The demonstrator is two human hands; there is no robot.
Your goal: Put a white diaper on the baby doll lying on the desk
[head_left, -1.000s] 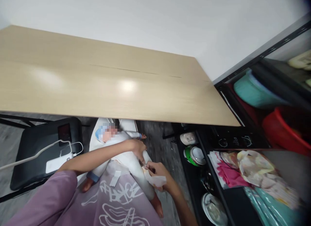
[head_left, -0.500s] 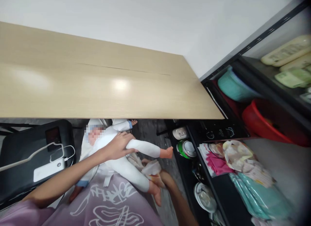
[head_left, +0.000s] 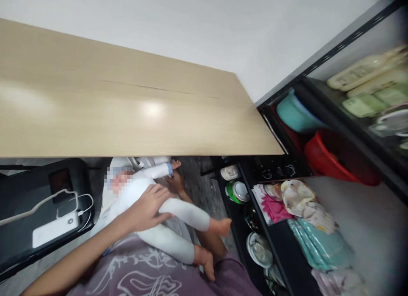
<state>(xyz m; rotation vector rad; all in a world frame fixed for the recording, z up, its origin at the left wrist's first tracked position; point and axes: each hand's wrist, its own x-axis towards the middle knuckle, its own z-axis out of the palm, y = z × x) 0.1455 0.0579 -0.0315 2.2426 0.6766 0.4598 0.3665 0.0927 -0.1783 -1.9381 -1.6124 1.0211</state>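
Observation:
A baby doll point(head_left: 134, 198) in a white suit with blue cuffs lies on its back across my lap, its head to the left and its bare feet to the right. My left hand point(head_left: 149, 209) is over the doll's hip, fingers on the belly and thumb by the top of the thigh, holding it. Beyond the doll, my right hand point(head_left: 176, 182) is close to the doll's outstretched arm point(head_left: 159, 170). The doll hides part of my right forearm, and I cannot make out those fingers or anything in them.
A wooden tabletop point(head_left: 140, 126) overhangs the doll's far side. On the left, a black seat point(head_left: 19, 194) bears a white power bank point(head_left: 55, 230) with cables. Black shelves on the right hold a red basin point(head_left: 331, 160), a teal basin point(head_left: 295, 113), cloths and teal plastic packs point(head_left: 318, 245).
My right hand has moved from below the doll's raised leg, where it held a white crumpled cloth or tissue, up and away to beside the doll's arm. My left hand stays on the doll.

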